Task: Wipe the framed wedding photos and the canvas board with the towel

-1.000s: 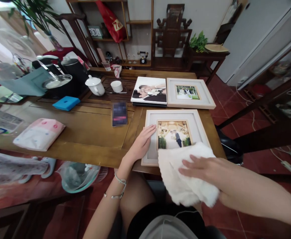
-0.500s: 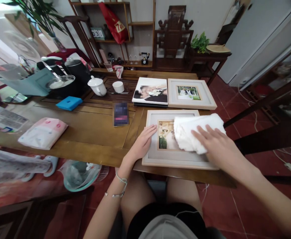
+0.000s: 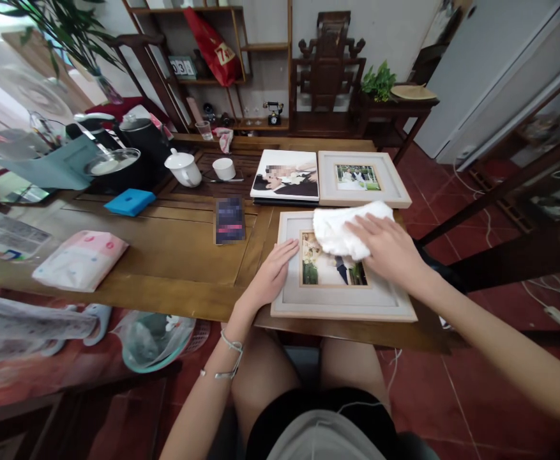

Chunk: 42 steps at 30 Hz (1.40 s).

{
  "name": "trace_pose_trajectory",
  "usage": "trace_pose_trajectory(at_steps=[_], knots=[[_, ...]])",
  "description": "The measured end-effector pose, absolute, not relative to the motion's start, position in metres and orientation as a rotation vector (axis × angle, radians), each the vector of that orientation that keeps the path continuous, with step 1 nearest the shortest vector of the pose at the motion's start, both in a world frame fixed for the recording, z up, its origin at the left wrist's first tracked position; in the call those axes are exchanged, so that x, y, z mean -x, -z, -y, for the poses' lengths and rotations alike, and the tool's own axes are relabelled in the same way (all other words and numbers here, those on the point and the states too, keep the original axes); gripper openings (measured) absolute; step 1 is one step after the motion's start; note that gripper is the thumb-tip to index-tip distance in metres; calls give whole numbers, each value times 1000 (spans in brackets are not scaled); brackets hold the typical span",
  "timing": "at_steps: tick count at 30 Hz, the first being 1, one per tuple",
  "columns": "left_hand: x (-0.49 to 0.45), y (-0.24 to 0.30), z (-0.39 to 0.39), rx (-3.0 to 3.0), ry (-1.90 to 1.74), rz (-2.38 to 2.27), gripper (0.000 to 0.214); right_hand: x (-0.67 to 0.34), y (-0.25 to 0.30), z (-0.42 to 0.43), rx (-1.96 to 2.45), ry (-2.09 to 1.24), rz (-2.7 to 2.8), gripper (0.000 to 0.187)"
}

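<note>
A light wooden picture frame (image 3: 337,300) with a wedding photo lies flat at the near edge of the wooden table (image 3: 165,255). My left hand (image 3: 272,275) rests flat on its left border, fingers stretched out. My right hand (image 3: 387,249) presses a white cloth (image 3: 341,230) onto the upper part of the frame's glass, fingers spread over the cloth.
Behind the frame lie a second framed photo (image 3: 363,179) and a photo album (image 3: 287,176). A phone (image 3: 230,220) lies to the left, with a tissue pack (image 3: 81,259), a blue sponge (image 3: 129,201), a teapot (image 3: 184,167), a cup (image 3: 224,168) and a kettle (image 3: 140,137). A bin (image 3: 152,335) stands under the table.
My right hand has carried the cloth from the frame's near right corner up across the glass to its upper part. The left hand has stayed on the frame's left border.
</note>
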State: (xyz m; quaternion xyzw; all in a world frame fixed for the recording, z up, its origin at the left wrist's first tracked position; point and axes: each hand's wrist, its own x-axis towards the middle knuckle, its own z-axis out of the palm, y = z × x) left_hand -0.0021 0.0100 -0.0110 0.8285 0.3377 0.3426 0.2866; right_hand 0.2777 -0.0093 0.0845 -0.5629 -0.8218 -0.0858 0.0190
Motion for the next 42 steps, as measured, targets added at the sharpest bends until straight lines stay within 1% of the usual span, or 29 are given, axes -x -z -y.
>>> trace_pose_trajectory(at_steps=[2, 4, 8, 12, 15, 18, 20, 22, 25, 27, 29, 31, 33, 36, 39, 42], knots=[[2, 10, -10, -2205, -904, -913, 45, -274, -76, -14, 1821, 384, 2460, 68], [2, 9, -10, -2193, -888, -928, 45, -262, -72, -22, 1845, 423, 2501, 67], [1, 5, -8, -2157, -855, -976, 48, -216, -73, 1, 1854, 419, 2734, 58], [0, 0, -7, -2112, -861, -975, 53, -177, -76, 54, 1516, 436, 2957, 46], [-1, -4, -5, -2104, -847, -983, 52, -175, -79, 87, 1175, 355, 3025, 42], [-2, -7, -5, -2131, -832, -991, 49, -202, -86, 102, 997, 151, 3026, 44], [-3, -7, -5, -2159, -820, -979, 46, -233, -92, 104, 1061, -31, 3006, 52], [-2, -6, -6, -2180, -823, -956, 43, -266, -99, 102, 1230, -144, 2931, 63], [-2, -2, -8, -2190, -858, -918, 41, -301, -108, 86, 1546, -91, 2768, 71], [-2, 0, -9, -2191, -886, -897, 39, -307, -112, 66, 1733, -26, 2677, 69], [-1, 2, -9, -2193, -905, -886, 38, -299, -111, 39, 1811, 24, 2568, 66], [-1, 3, -9, -2190, -912, -886, 38, -283, -105, 11, 1769, 30, 2456, 64], [-1, 3, -9, -2188, -915, -877, 39, -262, -95, -13, 1640, -26, 2437, 66], [-1, 4, -10, -2195, -927, -860, 40, -228, -78, -37, 1406, -102, 2603, 70], [-1, 5, -10, -2217, -934, -891, 38, -203, -66, -45, 1212, -69, 2790, 74], [-1, 5, -10, -2222, -927, -906, 37, -202, -63, -42, 1158, -28, 2883, 74]])
